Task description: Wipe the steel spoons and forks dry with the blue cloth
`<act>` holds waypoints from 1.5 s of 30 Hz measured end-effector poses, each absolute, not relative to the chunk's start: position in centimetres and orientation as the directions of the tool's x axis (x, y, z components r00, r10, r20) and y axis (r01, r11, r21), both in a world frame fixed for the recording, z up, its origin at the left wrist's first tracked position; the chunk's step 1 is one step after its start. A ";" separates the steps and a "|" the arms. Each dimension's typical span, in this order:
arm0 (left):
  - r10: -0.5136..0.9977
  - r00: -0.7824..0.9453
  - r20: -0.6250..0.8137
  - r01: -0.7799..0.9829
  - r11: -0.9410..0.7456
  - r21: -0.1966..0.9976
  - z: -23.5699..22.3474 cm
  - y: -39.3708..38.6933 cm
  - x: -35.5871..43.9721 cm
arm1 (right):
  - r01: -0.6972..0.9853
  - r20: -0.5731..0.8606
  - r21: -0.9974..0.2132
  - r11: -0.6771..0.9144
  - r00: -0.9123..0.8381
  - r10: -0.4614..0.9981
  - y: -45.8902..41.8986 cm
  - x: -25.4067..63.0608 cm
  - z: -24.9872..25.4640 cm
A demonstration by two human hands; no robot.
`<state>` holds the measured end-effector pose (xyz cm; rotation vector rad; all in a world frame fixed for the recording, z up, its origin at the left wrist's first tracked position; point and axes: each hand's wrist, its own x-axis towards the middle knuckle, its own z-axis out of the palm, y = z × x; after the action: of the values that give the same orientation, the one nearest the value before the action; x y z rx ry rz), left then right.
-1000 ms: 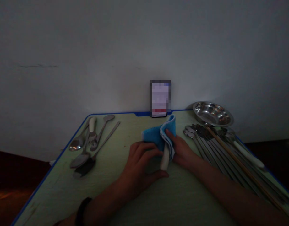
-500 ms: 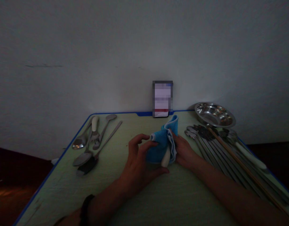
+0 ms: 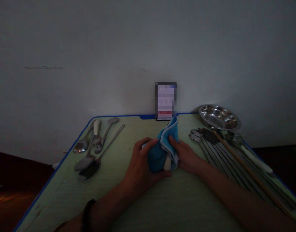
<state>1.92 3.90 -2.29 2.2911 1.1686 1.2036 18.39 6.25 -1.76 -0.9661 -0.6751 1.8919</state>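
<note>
Table (image 3: 135,129): pale green, blue-edged, against a grey wall (image 3: 148,38)
Blue cloth (image 3: 156,158): mid-table, wrapped around a white handle (image 3: 167,163)
Left hand (image 3: 140,164): curled against the cloth's left side, gripping
Right hand (image 3: 185,155): pinches the cloth's right fold

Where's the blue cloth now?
In the head view, the blue cloth is just right of the middle, between the left hand and right hand, with a white handle poking out below. The phone stands beyond it.

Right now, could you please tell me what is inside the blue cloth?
A pale handle-like end sticks out at the bottom of the blue cloth; what the folds cover cannot be seen.
</note>
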 end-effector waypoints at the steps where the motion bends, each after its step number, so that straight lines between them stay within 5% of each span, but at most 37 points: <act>1: 0.780 0.323 0.536 0.516 -0.620 0.591 -2.2 3.9 1.9 | -0.486 -0.373 -0.734 -0.475 -0.296 0.879 6.4 18.4 -1.8; 11: 0.759 0.318 0.568 0.665 -0.606 0.436 -1.0 4.1 1.8 | -0.636 -0.313 -0.556 -0.536 -0.437 0.843 7.1 18.4 -1.3; 24: 0.805 0.081 0.588 0.622 -0.502 0.601 -0.9 5.5 1.1 | -0.754 -0.305 -0.493 -0.434 -0.317 0.898 7.6 18.4 -1.1; 34: 0.695 0.361 0.622 0.604 -0.682 0.412 -0.9 4.5 1.7 | -0.609 -0.260 -0.702 -0.368 -0.263 0.929 6.7 18.3 -1.6; 45: 0.732 0.360 0.578 0.568 -0.664 0.486 -1.5 4.3 1.5 | -0.468 -0.265 -0.806 -0.363 -0.264 0.927 6.2 18.5 -2.3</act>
<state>1.49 4.32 -1.46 2.4165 1.1733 1.1891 18.47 6.23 -2.32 -0.9223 -0.7451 1.7956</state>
